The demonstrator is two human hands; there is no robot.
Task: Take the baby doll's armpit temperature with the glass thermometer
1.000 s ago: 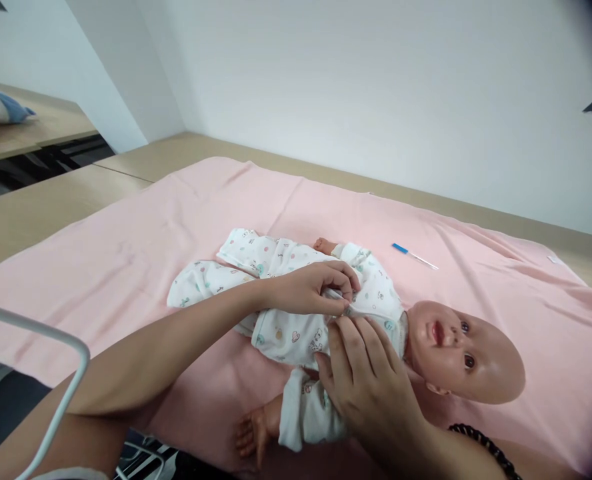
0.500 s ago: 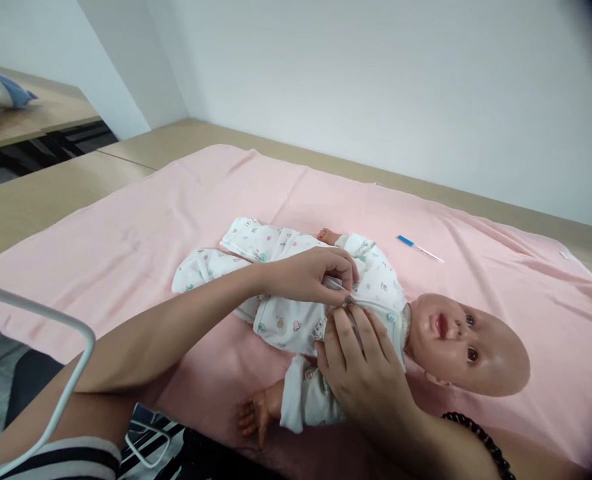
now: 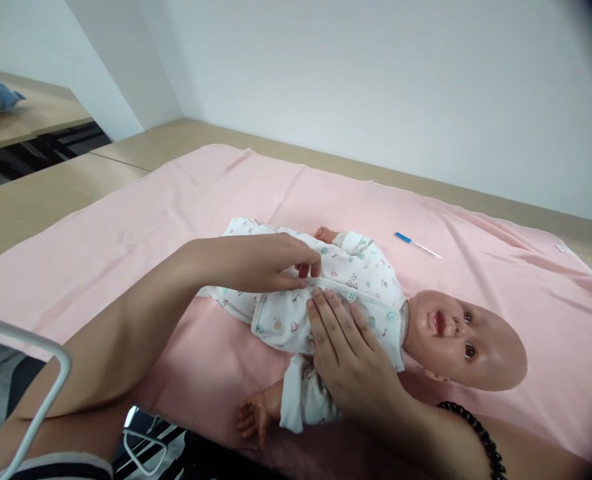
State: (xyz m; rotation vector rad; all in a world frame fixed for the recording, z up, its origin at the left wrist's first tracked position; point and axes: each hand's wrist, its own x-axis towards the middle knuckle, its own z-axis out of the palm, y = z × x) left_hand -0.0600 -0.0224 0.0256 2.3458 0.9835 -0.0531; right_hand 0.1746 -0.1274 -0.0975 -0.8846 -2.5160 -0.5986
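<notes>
A baby doll (image 3: 469, 340) lies on its back with its head to the right, dressed in a white printed baby shirt (image 3: 371, 267). My left hand (image 3: 281, 261) is over the doll's belly, fingers curled and thumb tip close to them at the shirt's front edge. The cloth between its fingertips is mostly hidden. My right hand (image 3: 351, 353) lies flat on the shirt's near front panel, fingers stretched out and pointing to the far left. Its fingertips reach the front edge, just beside my left thumb.
A pink blanket (image 3: 186, 220) covers much of the wooden table (image 3: 121, 177). Beyond the doll lies a thin clear stick with a blue end (image 3: 403, 237). A white metal bar (image 3: 51, 373) crosses the lower left. Another table (image 3: 41, 110) holds a partly visible blue-and-white bundle (image 3: 3, 93).
My left hand has moved left along the shirt's front edge toward the doll's legs. My right hand has shifted slightly left, its fingers now lying flatter. The view has moved a little.
</notes>
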